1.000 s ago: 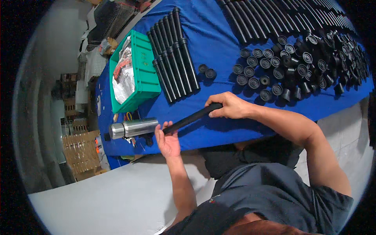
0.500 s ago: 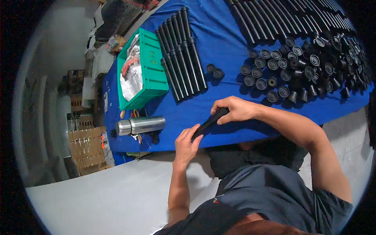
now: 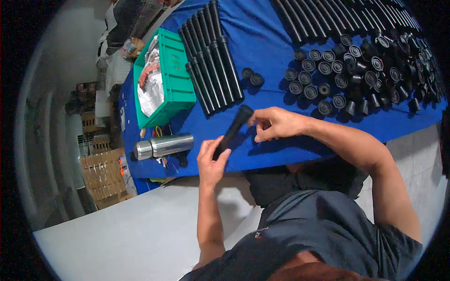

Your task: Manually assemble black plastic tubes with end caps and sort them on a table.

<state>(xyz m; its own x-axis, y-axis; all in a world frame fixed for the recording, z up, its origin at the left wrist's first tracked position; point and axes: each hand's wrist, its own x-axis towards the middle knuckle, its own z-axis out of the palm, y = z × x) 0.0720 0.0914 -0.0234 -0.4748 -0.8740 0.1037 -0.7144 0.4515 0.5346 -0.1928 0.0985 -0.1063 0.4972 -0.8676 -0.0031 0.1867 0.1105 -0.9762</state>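
Observation:
My left hand point(image 3: 212, 162) is wrapped round the lower end of a black tube point(image 3: 229, 135), which tilts up and to the right over the blue cloth. At its upper end sits a wider black end cap point(image 3: 245, 110). Just right of that end, my right hand point(image 3: 276, 124) has its fingers bent and thumb apart, with nothing between them; whether a fingertip touches the tube, I cannot tell. Beyond the hands lie two loose black caps point(image 3: 256, 79) and a row of black tubes with wider ends point(image 3: 213, 63).
A green crate point(image 3: 176, 77) with plastic wrapping point(image 3: 152, 86) stands on the left. Before it lies a steel flask point(image 3: 166, 146), with small tools beside it. Many black caps point(image 3: 337, 68) cover the right of the blue cloth point(image 3: 258, 28), below rows of black tubes point(image 3: 323, 21).
The tube has moved left and swung more upright in my left hand. My right hand has let go of its upper end, which now shows the cap.

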